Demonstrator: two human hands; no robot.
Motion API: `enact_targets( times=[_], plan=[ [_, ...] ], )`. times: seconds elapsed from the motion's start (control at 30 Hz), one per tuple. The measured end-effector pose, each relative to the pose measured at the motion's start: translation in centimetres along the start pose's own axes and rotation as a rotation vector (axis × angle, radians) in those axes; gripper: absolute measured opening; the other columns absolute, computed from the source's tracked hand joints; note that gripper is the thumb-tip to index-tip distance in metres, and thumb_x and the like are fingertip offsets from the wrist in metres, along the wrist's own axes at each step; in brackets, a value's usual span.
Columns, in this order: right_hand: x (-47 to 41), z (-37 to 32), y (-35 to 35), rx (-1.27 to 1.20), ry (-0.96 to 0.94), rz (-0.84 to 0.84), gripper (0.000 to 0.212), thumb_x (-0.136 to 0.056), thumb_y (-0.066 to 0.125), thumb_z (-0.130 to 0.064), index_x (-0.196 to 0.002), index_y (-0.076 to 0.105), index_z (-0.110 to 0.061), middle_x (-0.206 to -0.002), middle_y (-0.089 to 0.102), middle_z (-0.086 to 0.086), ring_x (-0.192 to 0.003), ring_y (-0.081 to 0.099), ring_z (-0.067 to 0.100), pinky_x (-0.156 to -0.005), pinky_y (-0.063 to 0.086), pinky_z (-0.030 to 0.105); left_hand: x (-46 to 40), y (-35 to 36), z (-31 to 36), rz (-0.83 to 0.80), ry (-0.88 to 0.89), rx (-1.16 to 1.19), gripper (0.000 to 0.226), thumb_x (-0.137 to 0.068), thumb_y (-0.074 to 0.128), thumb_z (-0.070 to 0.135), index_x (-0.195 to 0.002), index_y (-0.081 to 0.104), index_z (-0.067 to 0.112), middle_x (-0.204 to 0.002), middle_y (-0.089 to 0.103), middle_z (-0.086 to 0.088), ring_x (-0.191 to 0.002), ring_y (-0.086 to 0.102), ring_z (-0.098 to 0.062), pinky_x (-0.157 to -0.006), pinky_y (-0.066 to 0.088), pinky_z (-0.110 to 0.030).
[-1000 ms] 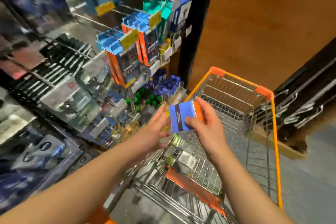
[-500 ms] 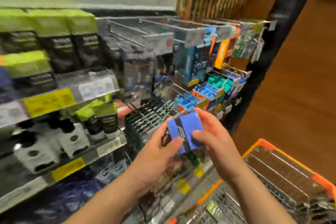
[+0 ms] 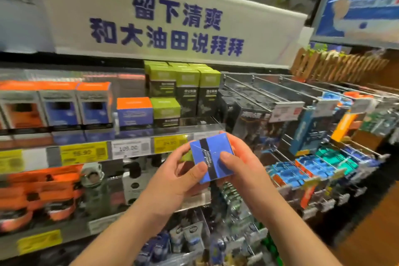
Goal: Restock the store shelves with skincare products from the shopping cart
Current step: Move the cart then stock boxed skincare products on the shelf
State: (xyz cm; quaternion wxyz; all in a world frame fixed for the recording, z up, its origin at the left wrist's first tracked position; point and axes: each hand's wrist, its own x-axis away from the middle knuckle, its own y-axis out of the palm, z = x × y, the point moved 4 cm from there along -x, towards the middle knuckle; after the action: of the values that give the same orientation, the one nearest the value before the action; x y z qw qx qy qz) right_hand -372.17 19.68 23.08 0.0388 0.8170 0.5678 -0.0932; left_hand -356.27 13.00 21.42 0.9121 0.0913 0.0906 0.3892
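My left hand and right hand both gripped the blue box, held before the shelf; green boxes stood at 12 o'clock.

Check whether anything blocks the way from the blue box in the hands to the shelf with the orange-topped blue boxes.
Nothing visible does. The left hand and right hand hold the blue box in open air, below and right of the shelf edge. The matching orange-topped box sits up left, behind only the price-tag rail.
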Motion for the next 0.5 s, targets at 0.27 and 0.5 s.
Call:
enact_targets(
  times=[0.27,0.5],
  plan=[
    [-3.6,-2.1,5.8,0.013,-0.036,-0.11,0.079,-0.071,0.075,-0.054,-0.144,0.051,-0.036,-0.132,0.066,0.011,-0.11,0.07,0.034,-0.091,0.055,0.066,2.0,-5.4,3.6,0.064,0.056,-0.044,0.086,-0.07,0.088,0.037,-0.147,0.048,0.035,-0.128,0.072,-0.003,-0.122,0.067,-0.023,-0.107,0.051,-0.047],
    [-4.9,-3.7,8.4,-0.022,-0.05,-0.295,0.073,-0.073,0.073,-0.034,-0.143,0.055,-0.034,-0.135,0.068,0.005,-0.123,0.065,0.029,-0.104,0.049,0.05,3.6,-7.4,5.2,0.228,0.154,-0.141,0.102,-0.064,0.099,0.028,-0.146,0.041,0.049,-0.13,0.067,0.018,-0.116,0.065,0.003,-0.093,0.056,-0.026]
  ],
)
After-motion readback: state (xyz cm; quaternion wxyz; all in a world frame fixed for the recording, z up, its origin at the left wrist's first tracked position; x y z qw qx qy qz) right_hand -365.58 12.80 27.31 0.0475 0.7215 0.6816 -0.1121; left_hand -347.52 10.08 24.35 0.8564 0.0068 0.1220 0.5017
